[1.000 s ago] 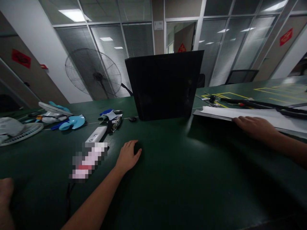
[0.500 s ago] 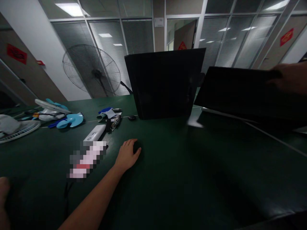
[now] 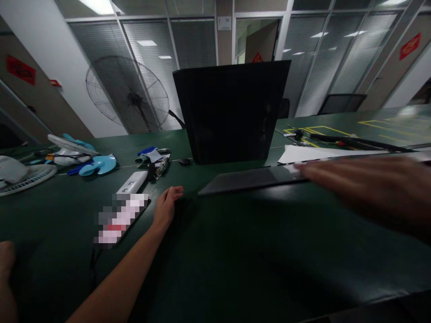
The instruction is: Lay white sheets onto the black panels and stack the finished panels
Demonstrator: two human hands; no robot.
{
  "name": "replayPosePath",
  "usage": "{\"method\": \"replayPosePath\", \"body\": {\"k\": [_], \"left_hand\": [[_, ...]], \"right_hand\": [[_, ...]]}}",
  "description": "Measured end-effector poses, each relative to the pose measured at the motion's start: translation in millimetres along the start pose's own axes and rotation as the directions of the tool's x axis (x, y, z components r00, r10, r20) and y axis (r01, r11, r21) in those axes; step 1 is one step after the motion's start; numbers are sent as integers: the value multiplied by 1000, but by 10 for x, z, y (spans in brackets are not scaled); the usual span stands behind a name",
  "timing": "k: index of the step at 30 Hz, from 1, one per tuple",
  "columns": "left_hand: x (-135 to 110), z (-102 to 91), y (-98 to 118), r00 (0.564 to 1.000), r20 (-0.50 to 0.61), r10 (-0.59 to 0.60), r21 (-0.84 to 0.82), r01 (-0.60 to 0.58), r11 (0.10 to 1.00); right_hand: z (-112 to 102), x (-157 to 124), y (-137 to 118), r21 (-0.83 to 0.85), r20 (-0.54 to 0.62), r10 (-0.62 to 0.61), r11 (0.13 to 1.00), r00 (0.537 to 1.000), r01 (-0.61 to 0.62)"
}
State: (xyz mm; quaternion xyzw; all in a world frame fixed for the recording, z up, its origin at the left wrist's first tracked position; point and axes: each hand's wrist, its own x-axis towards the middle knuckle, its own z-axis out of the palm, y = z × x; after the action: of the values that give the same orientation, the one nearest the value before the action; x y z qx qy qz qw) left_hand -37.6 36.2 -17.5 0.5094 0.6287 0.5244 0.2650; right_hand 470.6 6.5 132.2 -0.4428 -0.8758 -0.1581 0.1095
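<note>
On the right, my right hand (image 3: 367, 186) is closed on a thin, flat dark panel (image 3: 249, 179), partly blurred by motion. I see the panel almost edge-on, reaching left over the table in front of an upright black panel (image 3: 232, 116). My left hand (image 3: 166, 204) rests on the dark green tabletop (image 3: 215, 260), its fingers loosely bent and nothing in them. It lies near the left tip of the held panel, apart from it. Beside its wrist is a blurred-out pinkish oblong item (image 3: 123, 220), with a white oblong device (image 3: 133, 182) behind it.
Keys (image 3: 162, 167), cloth and a small black mouse-like object (image 3: 184, 162) lie farther back. Blue fan blades (image 3: 99, 165) and white fan parts sit at left. White sheets (image 3: 299, 154) and black rods (image 3: 357, 141) lie at right. Part of another person's hand (image 3: 6, 260) shows at far left.
The dark panel has swung from a raised, tilted position at right to nearly level, farther left and lower, with my right hand. My left hand has drawn slightly left.
</note>
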Motion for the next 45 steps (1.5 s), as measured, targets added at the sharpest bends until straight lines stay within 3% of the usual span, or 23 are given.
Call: {"method": "replayPosePath", "body": {"k": [1,3,6,10,13,15,17,18,19,22,24,26,29,33,38,42,45], "left_hand": [[3,-18,17,999,-31,-15,-38,14,999],[-1,-61,64,997,-78,-25,-63,20,998],[-24,-144,136,998,-50,31,13,-30,999],[-70,-219,163,967,237,94,321,-170,932],[-108,-206,104,909,408,79,519,-302,799],[-134,-177,43,889,453,67,597,-358,718],[-162,-144,-10,887,457,63,649,-382,658],[-175,-126,-29,893,446,62,670,-379,638],[-186,-108,-41,902,428,61,689,-369,624],[-197,-52,-44,938,341,57,735,-304,607],[-178,-16,-30,956,288,47,760,-258,597],[-146,14,-14,969,245,37,785,-220,579],[-93,40,-4,979,197,47,820,-191,540],[-50,30,-43,986,164,31,827,-155,540],[-39,-16,-103,984,178,2,773,-141,618],[-57,-26,-75,978,208,10,728,-162,666],[-74,-36,-40,975,223,2,677,-156,719]], "right_hand": [[41,14,-213,25,-27,-133,991,991,134],[205,62,-623,35,-142,-366,927,920,374],[585,142,-1120,-36,-269,-497,861,825,507],[1045,233,-1540,-39,-208,-576,813,791,582],[1214,377,-1587,119,-127,-592,787,796,605],[1284,532,-1372,243,-92,-548,797,831,553],[1371,695,-923,280,-68,-382,879,922,385],[1429,758,-627,243,-61,-211,945,976,219],[1495,798,-302,173,-65,-13,985,998,24],[1717,741,653,92,-113,295,954,949,-285],[1860,596,1124,68,-94,437,899,894,-433],[1982,449,1403,47,-46,534,846,844,-532],[2101,337,1521,13,35,601,798,798,-602],[2077,362,1381,-33,109,607,794,787,-608],[1704,497,953,-99,74,596,802,799,-589],[1359,679,250,-86,-18,488,869,872,-488],[1252,752,-442,10,50,241,970,969,-242]]}}
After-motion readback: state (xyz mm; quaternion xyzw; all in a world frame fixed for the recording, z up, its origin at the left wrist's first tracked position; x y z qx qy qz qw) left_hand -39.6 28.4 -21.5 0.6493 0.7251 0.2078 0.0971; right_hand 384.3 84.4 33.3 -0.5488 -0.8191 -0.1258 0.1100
